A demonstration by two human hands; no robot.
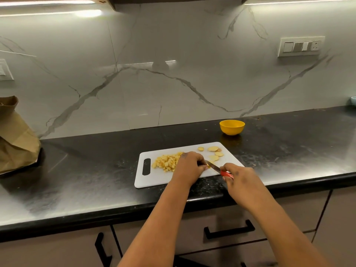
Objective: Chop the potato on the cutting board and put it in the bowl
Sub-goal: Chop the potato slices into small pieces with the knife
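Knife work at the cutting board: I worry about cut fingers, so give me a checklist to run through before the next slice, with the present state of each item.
1. Right hand grips the red knife handle: ok.
2. Blade lies over the cutting board, not the counter: ok.
3. Left hand holds a potato piece at the blade: ok.
4. Left fingers tucked clear of the edge: cannot tell, they sit very close.
5. Potato slices yet to be diced lie within reach: ok.
6. Yellow bowl stands upright behind the board: ok.

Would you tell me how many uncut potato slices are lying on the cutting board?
4 slices on the board's far right: one, one, one, one. The left hand may hide more.
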